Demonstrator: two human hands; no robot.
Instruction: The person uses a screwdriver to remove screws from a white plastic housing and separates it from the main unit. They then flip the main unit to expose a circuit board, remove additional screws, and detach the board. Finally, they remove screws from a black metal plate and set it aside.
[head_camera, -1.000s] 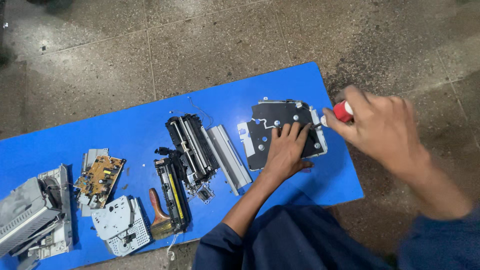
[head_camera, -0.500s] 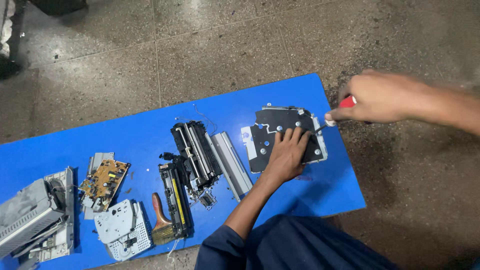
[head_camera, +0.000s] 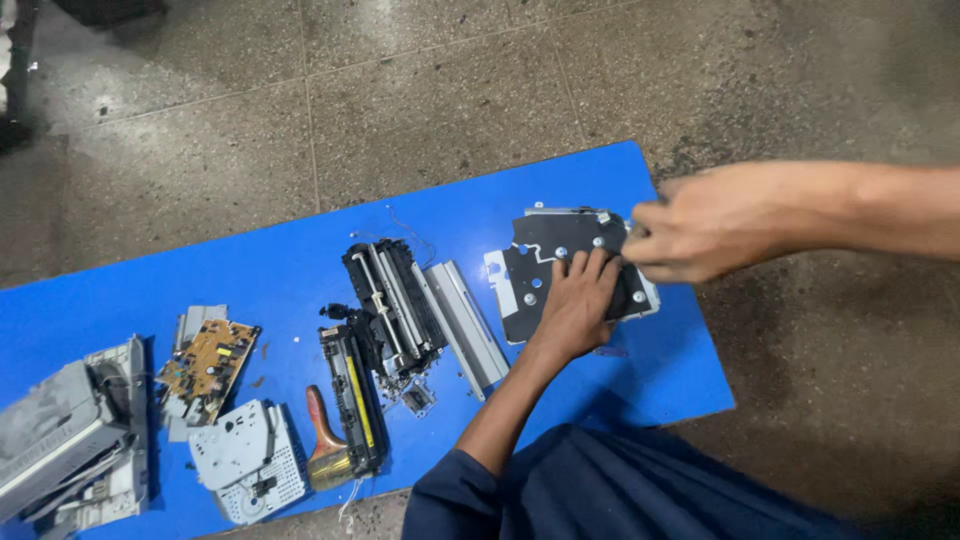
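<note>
A black metal plate with silver screws and a grey frame (head_camera: 540, 262) lies on the right part of a blue mat (head_camera: 250, 270). My left hand (head_camera: 577, 303) rests flat on the plate, fingers spread, pressing it down. My right hand (head_camera: 700, 228) comes in from the right and is closed at the plate's right edge, slightly blurred. The red-handled tool it held in the earlier frames is hidden inside the fist. My dark blue sleeve and lap fill the bottom middle.
Printer parts lie spread over the mat: a black roller assembly (head_camera: 392, 298), a grey metal bar (head_camera: 466, 318), a black unit with a yellow stripe (head_camera: 352, 398), a wooden-handled brush (head_camera: 324, 448), a brown circuit board (head_camera: 207, 358), a grey perforated plate (head_camera: 245, 458) and a grey housing (head_camera: 70, 440). Speckled concrete floor surrounds the mat.
My right hand has swung from below-right of the plate to its right edge, and its red tool handle is no longer visible. My left hand stays on the plate.
</note>
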